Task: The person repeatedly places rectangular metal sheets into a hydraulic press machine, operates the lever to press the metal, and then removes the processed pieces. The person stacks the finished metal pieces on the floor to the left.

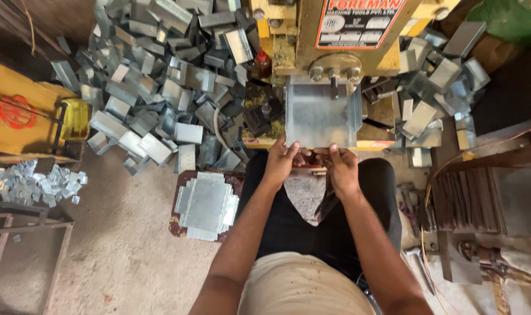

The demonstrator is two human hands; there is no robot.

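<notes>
Hands: left hand [281, 158] and right hand [339, 166] pinch near edge of flat grey sheet-metal blank [321, 115] | blank lies ahead on yellow press [335, 35], both hands equally near.

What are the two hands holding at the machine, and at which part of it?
Both hands hold one flat metal sheet by its near edge: the left hand at the near left corner, the right hand at the near right part.

Single head view, looking steeply down from seated person, close over yellow press [335, 41], floor around.
</notes>
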